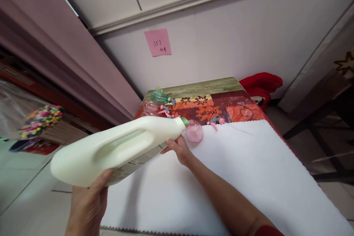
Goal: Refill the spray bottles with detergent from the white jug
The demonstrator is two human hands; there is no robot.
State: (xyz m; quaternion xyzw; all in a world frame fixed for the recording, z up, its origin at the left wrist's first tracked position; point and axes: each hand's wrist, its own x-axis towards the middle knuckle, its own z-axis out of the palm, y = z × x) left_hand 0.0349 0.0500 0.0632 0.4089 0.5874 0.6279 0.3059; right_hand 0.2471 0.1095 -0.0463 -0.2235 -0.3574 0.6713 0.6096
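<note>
A large pale cream jug [83, 155] with a moulded handle is tilted above the table, its green spout [185, 121] at the mouth of a round pink clear bottle [194, 132]. Under the jug's base end, my left hand [92, 199] is closed around its lower side. My right hand [178, 149] grips the jug's underside near the neck, fingers wrapped on the label side. The pink bottle stands on the white cloth. Whether liquid flows between them I cannot make out. Beside the bottle lies a pink and grey spray head [215, 121].
Behind the jug lie a green clear bottle [159, 96], a clear pinkish bottle [149, 107] and another spray head [165, 110]. White cloth [235, 177] covers the near table; a patterned cover [207, 112] shows beyond. A wall with a pink note [158, 42] rises behind.
</note>
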